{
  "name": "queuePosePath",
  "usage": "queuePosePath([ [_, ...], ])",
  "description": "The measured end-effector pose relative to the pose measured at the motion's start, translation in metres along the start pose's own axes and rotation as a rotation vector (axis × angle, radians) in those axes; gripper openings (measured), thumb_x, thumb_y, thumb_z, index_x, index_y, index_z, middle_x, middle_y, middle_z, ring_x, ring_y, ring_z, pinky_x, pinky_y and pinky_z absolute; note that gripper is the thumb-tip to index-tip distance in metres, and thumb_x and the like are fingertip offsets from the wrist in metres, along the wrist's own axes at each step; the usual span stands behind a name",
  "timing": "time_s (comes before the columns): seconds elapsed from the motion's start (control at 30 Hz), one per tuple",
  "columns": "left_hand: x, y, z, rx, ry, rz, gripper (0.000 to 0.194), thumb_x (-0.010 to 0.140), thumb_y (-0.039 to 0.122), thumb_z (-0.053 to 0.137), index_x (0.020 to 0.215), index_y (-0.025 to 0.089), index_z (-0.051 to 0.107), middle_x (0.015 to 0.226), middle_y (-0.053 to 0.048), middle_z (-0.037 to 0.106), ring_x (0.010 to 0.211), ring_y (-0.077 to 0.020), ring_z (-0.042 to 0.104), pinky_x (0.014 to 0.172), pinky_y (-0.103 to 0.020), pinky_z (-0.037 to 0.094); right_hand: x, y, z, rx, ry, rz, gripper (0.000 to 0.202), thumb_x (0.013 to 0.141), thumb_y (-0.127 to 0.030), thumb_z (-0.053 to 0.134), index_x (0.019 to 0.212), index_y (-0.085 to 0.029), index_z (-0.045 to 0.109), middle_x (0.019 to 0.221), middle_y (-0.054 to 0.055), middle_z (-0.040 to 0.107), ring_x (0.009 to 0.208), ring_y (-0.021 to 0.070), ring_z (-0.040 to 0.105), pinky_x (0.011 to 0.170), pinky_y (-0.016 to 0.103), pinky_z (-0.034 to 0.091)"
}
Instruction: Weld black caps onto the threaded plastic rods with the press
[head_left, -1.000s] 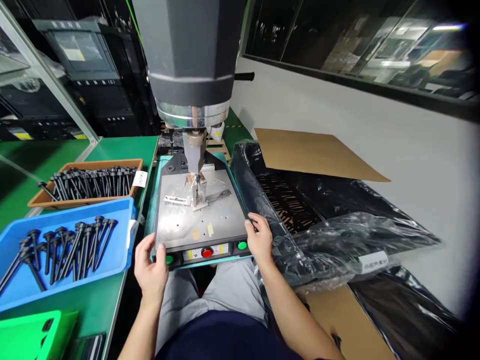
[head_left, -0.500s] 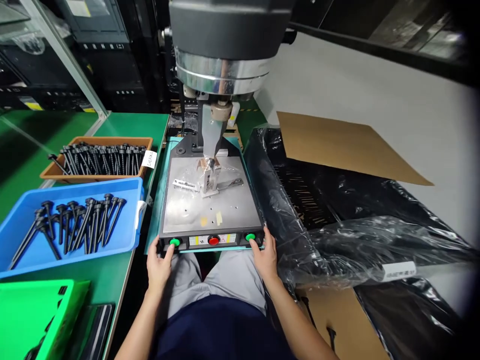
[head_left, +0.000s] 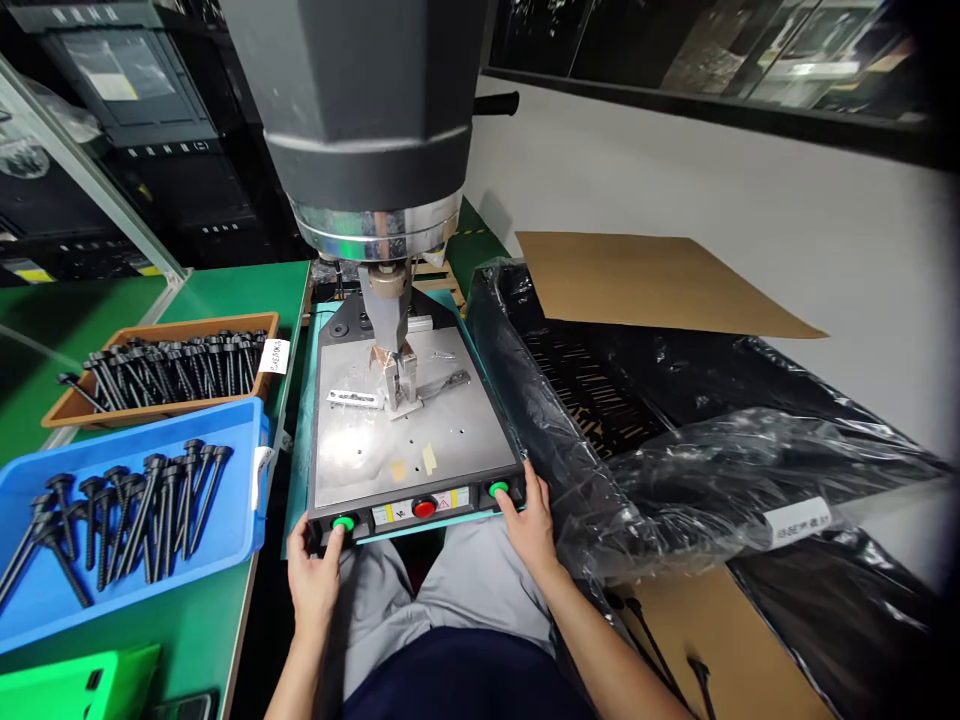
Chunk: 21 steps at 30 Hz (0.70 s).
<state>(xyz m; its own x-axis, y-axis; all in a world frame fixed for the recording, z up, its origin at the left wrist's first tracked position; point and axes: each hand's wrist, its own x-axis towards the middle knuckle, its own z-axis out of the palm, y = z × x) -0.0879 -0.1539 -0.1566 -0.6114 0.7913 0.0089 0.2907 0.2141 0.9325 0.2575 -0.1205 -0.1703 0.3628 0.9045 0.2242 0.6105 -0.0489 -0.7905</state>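
My left hand [head_left: 313, 580] is wrapped round the front left corner of a bench press base [head_left: 352, 520], its thumb on a green button [head_left: 343, 524]. At the front right corner my right hand [head_left: 531, 525] grips the base the same way, thumb at the other green button [head_left: 498, 489]. A red button [head_left: 424, 508] lies between them. On the metal plate [head_left: 375, 460] stands a small metal fixture [head_left: 402, 380]. The tapered grey tool [head_left: 387, 320] of the machine head [head_left: 367, 130] comes down to it; whether they touch I cannot tell. Any part inside the fixture is too small to make out.
To the left, an orange tray [head_left: 67, 408] and a blue tray [head_left: 225, 555] hold several black screw-like parts. A green bin [head_left: 75, 685] sits nearer me. On the right are a plastic-lined box [head_left: 645, 480] and a cardboard sheet [head_left: 660, 280].
The whole view has shifted and tilted, so the machine head appears further left and lower. Both hands stay at the base corners with their thumbs at the green buttons.
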Motion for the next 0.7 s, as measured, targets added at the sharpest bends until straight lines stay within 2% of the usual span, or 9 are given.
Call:
queuePosePath([
  [0.3,0.000,-0.003,0.000,-0.042,-0.027,-0.017,0.066,0.074,0.048,0.073,0.131,0.019,0.054,0.130,-0.014,0.059,0.120,-0.0293,0.058,0.108,-0.048,0.042,-0.003,0.008,-0.001,0.009,-0.012,-0.035,0.066,0.093,-0.051,0.048,0.151,-0.024,0.031,0.145,0.015,0.044,0.135,0.0319,0.043,0.109,0.053,0.039],
  [0.47,0.000,0.004,-0.004,-0.081,-0.006,-0.044,0.064,0.074,0.049,0.071,0.128,0.018,0.057,0.129,-0.014,0.061,0.121,-0.0299,0.058,0.109,-0.047,0.042,-0.001,0.009,-0.003,0.056,-0.012,-0.009,0.063,0.093,-0.051,0.049,0.146,-0.021,0.040,0.140,0.016,0.049,0.131,0.0321,0.048,0.106,0.053,0.043],
  [0.57,-0.005,0.023,-0.007,-0.052,0.097,-0.029,0.059,0.078,0.048,0.068,0.128,0.020,0.057,0.130,-0.013,0.060,0.120,-0.0298,0.058,0.106,-0.046,0.044,0.004,-0.009,-0.010,0.102,0.075,-0.013,0.055,0.093,-0.048,0.050,0.140,-0.019,0.046,0.134,0.017,0.054,0.125,0.0308,0.053,0.103,0.053,0.046],
  [0.63,-0.010,0.042,-0.007,-0.021,0.169,0.064,0.057,0.080,0.045,0.067,0.131,0.022,0.055,0.135,-0.012,0.056,0.121,-0.0291,0.057,0.107,-0.046,0.044,0.013,-0.031,-0.014,0.134,0.161,-0.063,0.050,0.092,-0.044,0.053,0.136,-0.019,0.049,0.134,0.016,0.054,0.124,0.0292,0.053,0.104,0.052,0.045],
  [0.7,-0.013,0.065,-0.003,-0.055,0.189,0.206,0.054,0.082,0.040,0.066,0.133,0.024,0.054,0.138,-0.011,0.053,0.124,-0.0276,0.055,0.109,-0.045,0.042,0.026,-0.059,-0.014,0.219,0.188,-0.119,0.048,0.092,-0.041,0.056,0.134,-0.020,0.050,0.135,0.016,0.054,0.124,0.0275,0.054,0.106,0.050,0.045],
])
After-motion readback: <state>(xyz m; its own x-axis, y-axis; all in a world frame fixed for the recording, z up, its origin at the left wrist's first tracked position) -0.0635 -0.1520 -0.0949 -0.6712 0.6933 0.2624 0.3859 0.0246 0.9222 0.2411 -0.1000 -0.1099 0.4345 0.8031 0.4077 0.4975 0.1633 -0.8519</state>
